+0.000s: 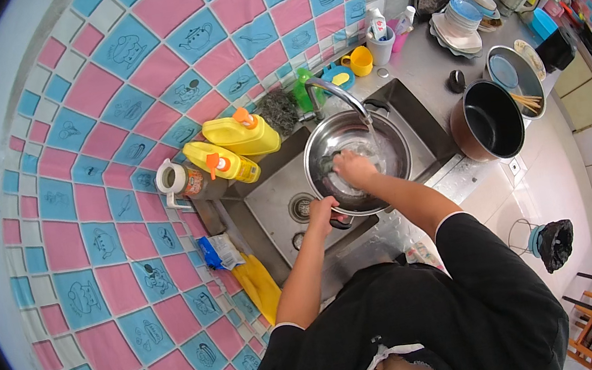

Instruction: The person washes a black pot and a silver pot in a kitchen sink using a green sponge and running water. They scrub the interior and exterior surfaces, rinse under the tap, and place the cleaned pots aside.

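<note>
A stainless steel pan (398, 161) with two dark handles rests over the sink (270, 205), under the curved faucet (343, 94). Water runs from the spout into it. My left hand (325, 215) grips the pan's near rim beside its black handle. Inside the pan, my right hand (353, 168) presses a dark greyish scrubber (330, 163) against the left part of the wet inner surface; the fingers partly hide it. The sink drain (301, 207) shows left of the pan.
Yellow detergent bottles (241, 136) and a clear jug (182, 179) line the sink's left side, near a yellow cloth or glove (258, 287). Right of the sink stand a dark-lined pot (491, 120), a metal basin (533, 78) with chopsticks, and stacked bowls (462, 17).
</note>
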The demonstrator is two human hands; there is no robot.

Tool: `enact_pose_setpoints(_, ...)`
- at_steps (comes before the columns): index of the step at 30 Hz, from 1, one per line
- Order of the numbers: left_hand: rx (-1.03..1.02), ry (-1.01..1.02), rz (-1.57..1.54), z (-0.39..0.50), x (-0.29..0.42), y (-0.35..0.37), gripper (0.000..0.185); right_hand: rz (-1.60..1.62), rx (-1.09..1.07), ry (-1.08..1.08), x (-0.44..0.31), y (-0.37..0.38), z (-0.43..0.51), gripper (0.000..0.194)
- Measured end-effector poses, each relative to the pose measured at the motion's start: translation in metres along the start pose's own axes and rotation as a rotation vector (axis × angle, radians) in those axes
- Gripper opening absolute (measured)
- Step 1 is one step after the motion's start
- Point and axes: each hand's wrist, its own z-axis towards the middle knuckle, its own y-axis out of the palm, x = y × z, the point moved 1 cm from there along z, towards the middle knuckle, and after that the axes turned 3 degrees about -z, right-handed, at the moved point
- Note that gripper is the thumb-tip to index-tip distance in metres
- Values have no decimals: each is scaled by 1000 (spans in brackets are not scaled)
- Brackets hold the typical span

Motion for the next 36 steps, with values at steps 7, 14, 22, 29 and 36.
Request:
enact_pose_setpoints(7,15,66,-67,-12,5,0,17,-627,161,-205,38,-59,-4,22)
enact_pose_setpoints(14,101,180,-56,-15,5,5,30,-134,-378,105,-5,-21,-66,25)
enact_pose_setpoints(22,106,260,96,-12,4,-1,17,-311,116,-189,-11,-2,24,25)
enact_pose_setpoints(29,339,602,295,8,-6,-1,25,-553,-232,15,33,-37,-33,28)
enact_pose_setpoints(36,383,622,411,10,-3,1,23,-381,-94,20,23,-55,-48,46)
